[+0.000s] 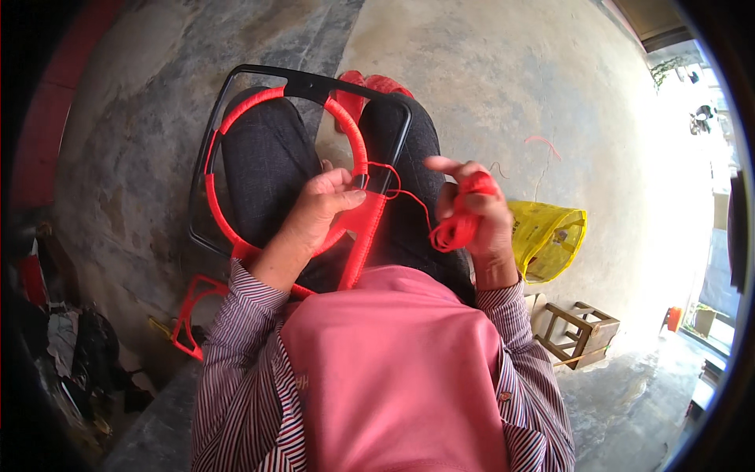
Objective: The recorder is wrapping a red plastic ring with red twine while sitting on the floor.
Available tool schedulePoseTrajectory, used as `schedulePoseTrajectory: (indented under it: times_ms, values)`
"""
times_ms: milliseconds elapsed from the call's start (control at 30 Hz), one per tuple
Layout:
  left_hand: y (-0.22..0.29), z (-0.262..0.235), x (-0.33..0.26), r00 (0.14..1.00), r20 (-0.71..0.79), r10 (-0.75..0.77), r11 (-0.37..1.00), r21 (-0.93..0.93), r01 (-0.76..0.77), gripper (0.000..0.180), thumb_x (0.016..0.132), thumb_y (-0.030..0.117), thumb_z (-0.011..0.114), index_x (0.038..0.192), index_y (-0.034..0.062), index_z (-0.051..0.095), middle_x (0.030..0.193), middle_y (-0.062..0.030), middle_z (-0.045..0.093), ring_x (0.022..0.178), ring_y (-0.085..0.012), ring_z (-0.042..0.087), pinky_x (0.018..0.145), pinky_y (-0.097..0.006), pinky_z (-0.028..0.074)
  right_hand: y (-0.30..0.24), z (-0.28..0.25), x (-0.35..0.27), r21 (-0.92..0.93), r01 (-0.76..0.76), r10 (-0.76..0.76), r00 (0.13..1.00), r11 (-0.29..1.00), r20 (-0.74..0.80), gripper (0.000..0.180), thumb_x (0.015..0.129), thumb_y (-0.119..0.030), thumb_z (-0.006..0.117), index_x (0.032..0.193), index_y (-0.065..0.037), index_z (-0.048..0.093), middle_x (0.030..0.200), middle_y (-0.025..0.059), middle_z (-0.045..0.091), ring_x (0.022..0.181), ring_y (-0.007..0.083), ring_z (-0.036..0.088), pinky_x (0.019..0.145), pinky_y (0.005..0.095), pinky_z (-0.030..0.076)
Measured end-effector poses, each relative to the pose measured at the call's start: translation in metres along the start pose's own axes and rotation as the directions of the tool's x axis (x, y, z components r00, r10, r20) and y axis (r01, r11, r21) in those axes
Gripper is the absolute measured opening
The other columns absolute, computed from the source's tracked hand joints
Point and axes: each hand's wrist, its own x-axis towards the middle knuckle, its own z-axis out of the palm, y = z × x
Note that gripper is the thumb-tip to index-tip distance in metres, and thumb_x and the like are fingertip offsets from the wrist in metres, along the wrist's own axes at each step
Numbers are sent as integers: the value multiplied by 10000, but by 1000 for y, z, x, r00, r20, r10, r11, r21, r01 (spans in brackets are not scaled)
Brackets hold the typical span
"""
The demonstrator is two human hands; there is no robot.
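Across my thighs lies a black frame (pixel 294 82) with rounded corners and a ring inside it. Red cord (pixel 355 134) wraps much of the ring and the lower right side; bare black stretches show at the top and right. My left hand (pixel 324 203) pinches the ring's right side, thumb on top, where the wrapping meets a bare black piece. Off to the right, my right hand (pixel 481 208) is closed around a bundle of red cord (pixel 456 230), its index finger sticking out. A loose strand (pixel 413 195) loops from the bundle to the frame beside my left thumb.
A yellow bag (pixel 543 240) lies on the concrete floor at right, near a wooden stool (pixel 578 334). Another red-wrapped frame (pixel 189 318) rests at lower left, beside dark clutter (pixel 75 354). A red cord scrap (pixel 543 143) lies on the floor.
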Motion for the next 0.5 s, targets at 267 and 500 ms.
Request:
schedulePoseTrajectory:
  times_ms: [267, 500]
  values:
    - [-3, -2, 0, 999, -39, -13, 1000, 7, 13, 175, 882, 15, 578, 1056, -12, 583, 955, -100, 664, 843, -172, 666, 790, -301, 546, 22, 12, 6, -779, -116, 17, 991, 616, -134, 171, 838, -1, 629, 979, -27, 537, 724, -1, 581, 631, 86, 576, 578, 250, 474]
    - [-10, -9, 12, 997, -73, 20, 999, 50, -17, 163, 892, -6, 558, 1052, -25, 580, 946, -106, 666, 831, -186, 673, 781, -306, 556, 0, 21, -15, -453, -9, -48, 992, 891, -115, 229, 779, 41, 585, 984, -44, 530, 721, -17, 538, 559, 46, 485, 503, 198, 392]
